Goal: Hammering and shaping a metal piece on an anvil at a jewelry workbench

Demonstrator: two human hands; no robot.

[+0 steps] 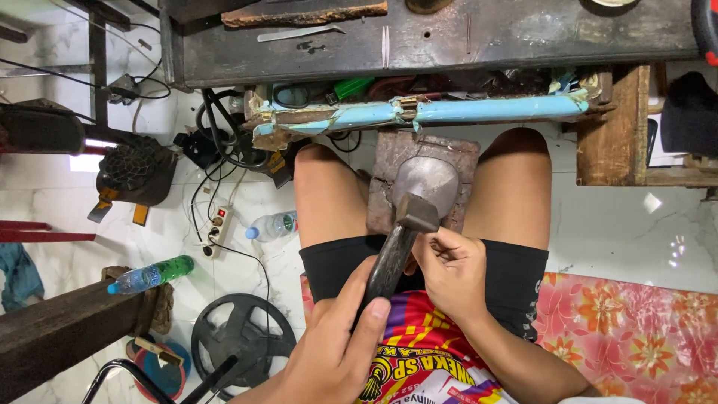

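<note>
Your left hand [336, 352] is clenched round the dark handle of the hammer [400, 243], whose head rests just above your right hand [449, 273], close over the rounded metal anvil [428, 179] on its wooden block [389, 161] between your knees. Your right hand's fingertips [437, 241] are pinched together at the anvil's near edge; what they hold is too small to tell. Keep those fingertips low and clear of the hammer face, and strike with short, controlled taps.

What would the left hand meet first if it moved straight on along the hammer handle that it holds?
Probably the right hand, which lies close beside the hammer just ahead of the left hand. Beyond it comes the metal anvil. Depth is unclear, so it might pass beside it.
</note>
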